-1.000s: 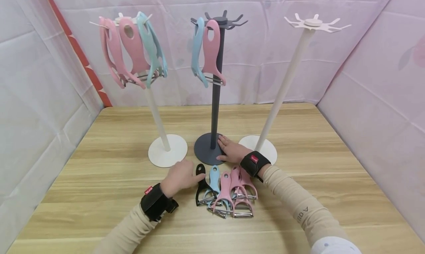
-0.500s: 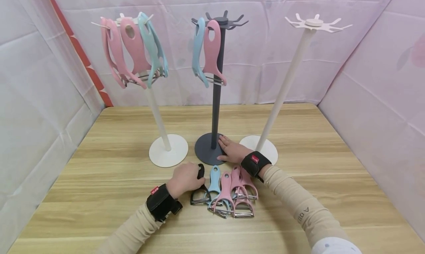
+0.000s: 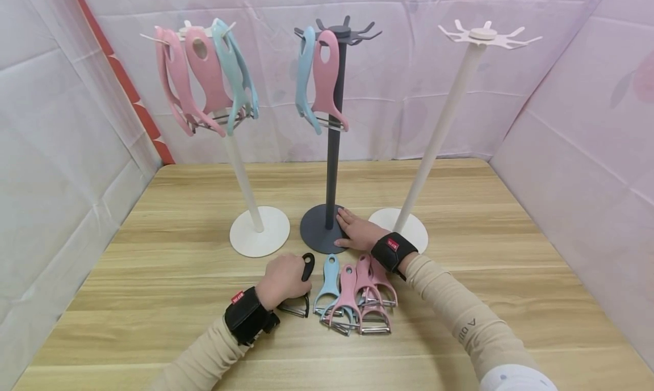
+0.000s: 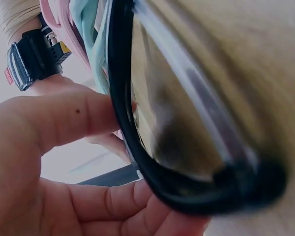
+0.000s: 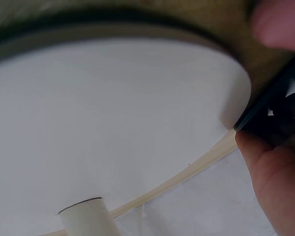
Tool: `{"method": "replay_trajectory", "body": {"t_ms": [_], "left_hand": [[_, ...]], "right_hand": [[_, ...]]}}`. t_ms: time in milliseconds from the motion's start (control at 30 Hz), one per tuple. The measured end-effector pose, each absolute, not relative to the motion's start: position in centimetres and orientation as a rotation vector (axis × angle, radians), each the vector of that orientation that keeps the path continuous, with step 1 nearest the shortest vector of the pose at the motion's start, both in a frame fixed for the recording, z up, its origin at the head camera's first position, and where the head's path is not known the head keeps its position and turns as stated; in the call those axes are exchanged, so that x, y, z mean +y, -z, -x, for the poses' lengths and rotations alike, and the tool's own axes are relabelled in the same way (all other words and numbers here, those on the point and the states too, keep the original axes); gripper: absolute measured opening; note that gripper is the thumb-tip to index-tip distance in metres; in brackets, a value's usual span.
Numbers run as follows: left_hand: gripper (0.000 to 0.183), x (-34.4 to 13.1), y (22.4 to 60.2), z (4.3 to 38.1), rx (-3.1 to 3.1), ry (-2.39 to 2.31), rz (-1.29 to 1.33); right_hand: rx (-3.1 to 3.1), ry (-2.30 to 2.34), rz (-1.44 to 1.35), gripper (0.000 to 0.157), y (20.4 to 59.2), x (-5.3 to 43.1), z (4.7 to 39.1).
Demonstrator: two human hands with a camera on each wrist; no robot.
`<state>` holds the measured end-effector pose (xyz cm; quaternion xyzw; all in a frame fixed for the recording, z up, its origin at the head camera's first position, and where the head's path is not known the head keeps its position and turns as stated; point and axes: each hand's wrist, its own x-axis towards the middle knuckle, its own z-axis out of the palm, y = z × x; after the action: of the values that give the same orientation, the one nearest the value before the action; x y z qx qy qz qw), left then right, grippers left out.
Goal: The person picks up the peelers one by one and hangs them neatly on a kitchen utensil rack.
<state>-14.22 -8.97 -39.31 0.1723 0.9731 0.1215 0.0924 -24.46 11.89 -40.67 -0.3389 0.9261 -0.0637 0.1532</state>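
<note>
My left hand (image 3: 284, 278) pinches a black Y-shaped peeler (image 3: 307, 266) low over the table, its handle pointing away and its blade end toward me. In the left wrist view, thumb and fingers grip the curved black frame (image 4: 119, 64) beside the metal blade (image 4: 196, 93). With fingers extended, my right hand (image 3: 360, 234) rests on the round base (image 3: 318, 240) of the dark grey stand. Between my wrists lies a pile of peelers, among them a light blue peeler (image 3: 331, 272) and a pink peeler (image 3: 348, 283).
Several pink and blue peelers hang from the left white stand (image 3: 240, 175). On the dark stand's hooks (image 3: 357, 36) hang a blue peeler (image 3: 304, 73) and a pink peeler (image 3: 325, 76). The right white stand (image 3: 439, 130) leans right in view, its hooks bare. Fabric walls surround the table.
My left hand has taken hold of the black peeler and drawn it slightly left, away from the blue one, turning its blade end leftward. The right hand stays on the dark base.
</note>
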Motion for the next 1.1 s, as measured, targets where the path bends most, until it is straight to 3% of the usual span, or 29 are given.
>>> {"method": "replay_trajectory", "body": {"t_ms": [467, 633, 800, 1100], "left_hand": [[0.031, -10.7, 37.6, 14.5, 2.922, -0.785, -0.527], [0.027, -11.1, 37.3, 14.9, 2.989, -0.991, -0.629], [0.010, -11.3, 37.3, 15.2, 3.061, -1.325, -0.767], [0.015, -11.1, 36.4, 16.1, 3.201, -1.716, -1.064]], "right_hand": [[2.655, 0.180, 0.990, 0.072, 40.6, 11.9, 24.5], [2.653, 0.186, 0.989, 0.072, 40.6, 11.8, 24.5], [2.653, 0.189, 0.990, 0.072, 40.7, 11.8, 24.5], [2.647, 0.195, 0.981, 0.072, 40.8, 11.9, 24.6]]}}
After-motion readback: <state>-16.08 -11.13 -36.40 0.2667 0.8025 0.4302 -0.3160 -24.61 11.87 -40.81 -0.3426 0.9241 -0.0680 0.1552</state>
